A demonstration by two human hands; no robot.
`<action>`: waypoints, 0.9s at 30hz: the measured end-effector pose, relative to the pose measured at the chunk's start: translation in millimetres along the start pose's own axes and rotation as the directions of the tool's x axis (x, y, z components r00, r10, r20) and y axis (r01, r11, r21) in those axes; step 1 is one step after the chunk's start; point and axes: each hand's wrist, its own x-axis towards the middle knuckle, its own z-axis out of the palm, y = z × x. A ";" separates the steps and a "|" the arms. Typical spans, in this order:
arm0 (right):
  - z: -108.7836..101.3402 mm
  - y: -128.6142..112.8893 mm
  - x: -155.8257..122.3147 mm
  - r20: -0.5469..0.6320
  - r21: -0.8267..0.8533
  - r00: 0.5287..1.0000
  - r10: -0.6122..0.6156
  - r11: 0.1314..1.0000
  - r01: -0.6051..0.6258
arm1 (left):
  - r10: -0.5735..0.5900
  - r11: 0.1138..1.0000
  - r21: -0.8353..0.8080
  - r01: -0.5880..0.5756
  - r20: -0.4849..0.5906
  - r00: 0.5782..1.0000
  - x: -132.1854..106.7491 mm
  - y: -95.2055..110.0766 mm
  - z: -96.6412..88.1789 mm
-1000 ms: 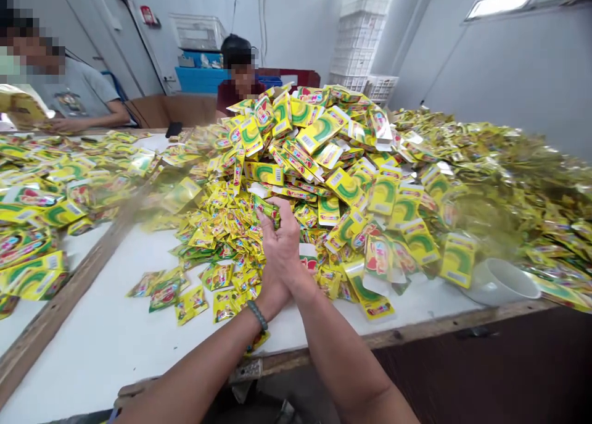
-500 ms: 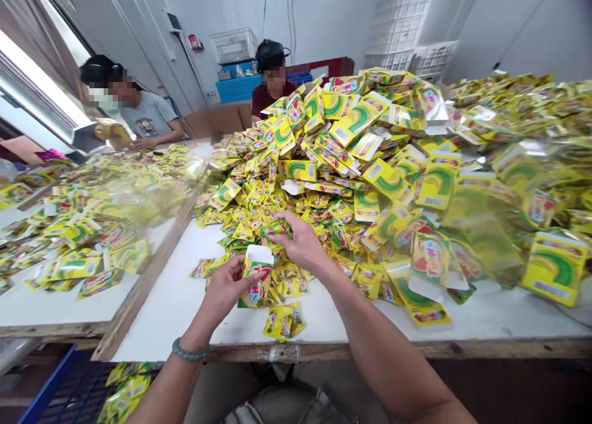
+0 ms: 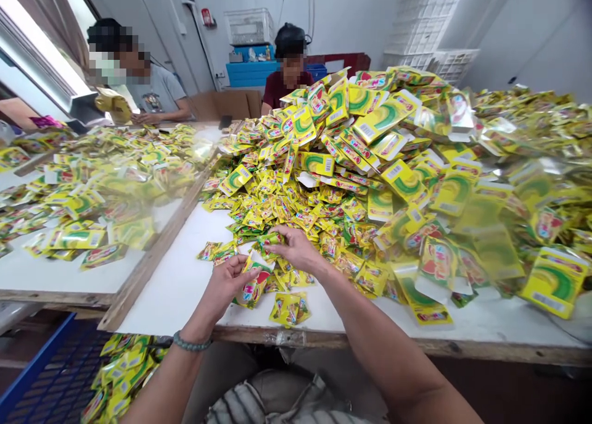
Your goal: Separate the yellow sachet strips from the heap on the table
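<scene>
Yellow box (image 3: 259,283) in left hand (image 3: 224,287)

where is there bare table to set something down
The widest bare patch of white tabletop on this side lies between the wooden divider and the left hand. A narrow strip runs along the front edge, right of the right forearm. It is crowded around the right hand with small packets, and beyond, where boxes are heaped.

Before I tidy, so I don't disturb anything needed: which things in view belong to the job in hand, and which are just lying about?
In use, it seems:
small box, in left hand
sachets, in right hand
loose sachets
heaped boxes

Apparently idle:
white basket
stacked white crates
dark object
</scene>
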 end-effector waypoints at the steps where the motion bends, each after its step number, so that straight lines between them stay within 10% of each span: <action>1: 0.7 -0.5 -1.4 0.055 -0.051 0.998 0.002 0.999 0.001 | 0.005 1.000 -0.027 -0.005 -0.018 1.000 -1.2 -2.2 -0.7; 10: 4.0 -7.0 -8.5 0.375 -0.438 0.924 0.067 0.892 0.113 | -0.031 0.999 -0.031 0.032 0.049 0.998 -13.4 -18.5 1.8; 22: 13.0 -20.1 -12.8 0.379 -0.655 0.917 0.124 0.736 0.171 | 0.002 1.000 0.018 -0.002 -0.001 1.000 -17.1 -32.3 2.2; 27: 12.1 -11.1 -12.7 0.340 -0.392 0.939 0.041 0.914 0.102 | -0.008 1.000 0.004 0.008 0.012 1.000 -17.6 -28.1 4.1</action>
